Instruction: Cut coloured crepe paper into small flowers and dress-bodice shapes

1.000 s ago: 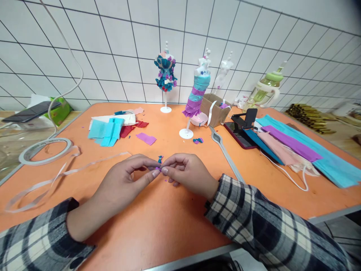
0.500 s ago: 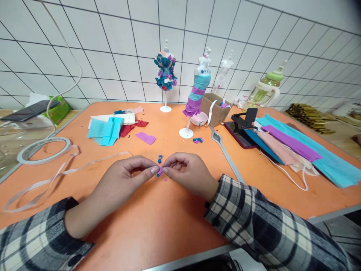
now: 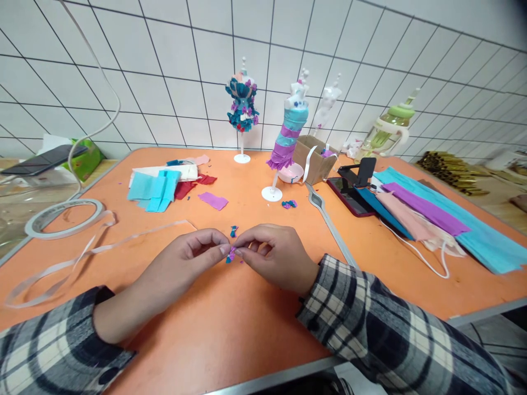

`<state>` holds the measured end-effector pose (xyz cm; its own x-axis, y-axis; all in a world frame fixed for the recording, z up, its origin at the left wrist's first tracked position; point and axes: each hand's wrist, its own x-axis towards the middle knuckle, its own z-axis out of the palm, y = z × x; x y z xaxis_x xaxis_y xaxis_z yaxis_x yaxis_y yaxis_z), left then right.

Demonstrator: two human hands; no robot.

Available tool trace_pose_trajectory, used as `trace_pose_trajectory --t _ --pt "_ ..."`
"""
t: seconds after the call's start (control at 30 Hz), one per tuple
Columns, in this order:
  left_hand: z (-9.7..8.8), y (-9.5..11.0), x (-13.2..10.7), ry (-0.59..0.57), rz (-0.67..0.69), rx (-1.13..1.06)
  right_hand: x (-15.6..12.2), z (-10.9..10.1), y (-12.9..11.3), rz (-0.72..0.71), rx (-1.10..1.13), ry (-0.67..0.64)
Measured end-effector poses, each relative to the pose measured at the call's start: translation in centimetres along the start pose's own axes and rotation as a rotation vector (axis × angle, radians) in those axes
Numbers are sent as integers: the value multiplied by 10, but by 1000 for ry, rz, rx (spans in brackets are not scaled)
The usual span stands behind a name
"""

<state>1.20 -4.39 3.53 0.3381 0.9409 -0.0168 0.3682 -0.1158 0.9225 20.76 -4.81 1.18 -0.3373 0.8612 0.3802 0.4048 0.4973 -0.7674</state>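
L hand & R hand both pinched thumb-to-index, tips nearly meeting, each w/ hold of one small purple/teal bit btwn them, just above the table, approx. mid-front. Other fingers curled in, esp. R. Bit's mostly hidden by fingertips, so can't tell its exact shape. Risks: looks like thin paper, so too hard a pull or twist cd tear it; too loose a pinch & it cd slip or spring open. A 2nd bit lies just beyond the fingertips, so a fwd nudge cd knock it. Tape strip runs nr L hand; a sideways drift cd snag it.
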Motion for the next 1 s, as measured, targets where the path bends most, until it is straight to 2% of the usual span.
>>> trace_pose_trajectory --t 0.23,0.33,0.5,0.63,0.7,0.8,0.87,1.0 --pt "2 -4 -1 -31 -18 3 -2 -2 -2 -152 -198 20" --pt "3 -5 -2 -44 -16 5 -2 -1 -4 -152 -206 22" --pt "6 -3 0 -62 14 0 -2 9 -4 0 -55 -17" --pt "7 2 -1 -131 59 26 1 9 -3 258 327 -255" --pt "8 3 -1 -162 75 -5 3 4 -3 314 404 -319" --pt "8 3 -2 -213 50 -53 6 -5 1 264 301 -212" --pt "6 0 -1 -235 12 -56 10 -13 8 231 128 -126" --pt "2 -7 2 -202 -68 -59 17 -29 25 180 -276 25"
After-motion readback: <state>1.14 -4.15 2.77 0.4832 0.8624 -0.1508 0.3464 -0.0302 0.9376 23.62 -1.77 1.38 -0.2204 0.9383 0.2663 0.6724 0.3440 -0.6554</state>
